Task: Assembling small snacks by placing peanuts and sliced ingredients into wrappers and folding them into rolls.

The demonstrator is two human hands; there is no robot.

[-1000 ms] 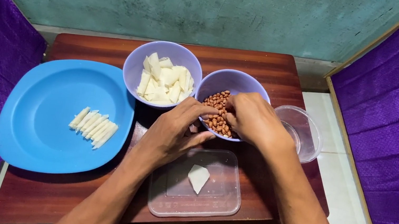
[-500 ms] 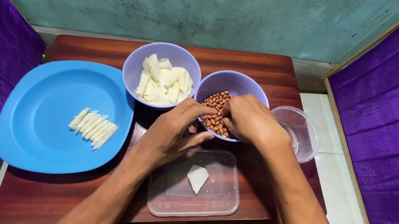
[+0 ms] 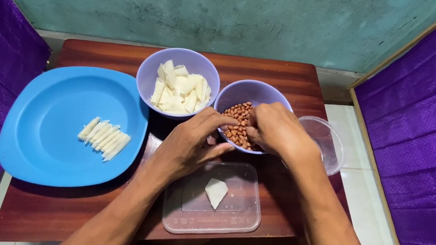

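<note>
Your left hand (image 3: 188, 144) sits at the near rim of the purple bowl of peanuts (image 3: 241, 125), fingers curled narrow with the tips pinched together over the nuts; can't tell if a nut is between them. Your right hand (image 3: 278, 131) is over the same bowl from the right side, fingers bunched down into the peanuts, closed narrow, whatever they grip is hidden. The two hands almost meet above the bowl. The peanut bowl stands on the wooden bench (image 3: 69, 215), centre right, touching a second purple bowl (image 3: 147, 73) behind-left that is filled with white wedge-shaped pieces (image 3: 179, 90). Just in front of your hands lies a clear flat plastic lid (image 3: 238, 213) with one white square piece (image 3: 216, 191) on it. An empty clear round container (image 3: 331, 143) is right of the peanut bowl, partly behind your right wrist. On the left a big blue plate (image 3: 44, 153) carries a row of white rolled sticks (image 3: 104, 135).
</note>
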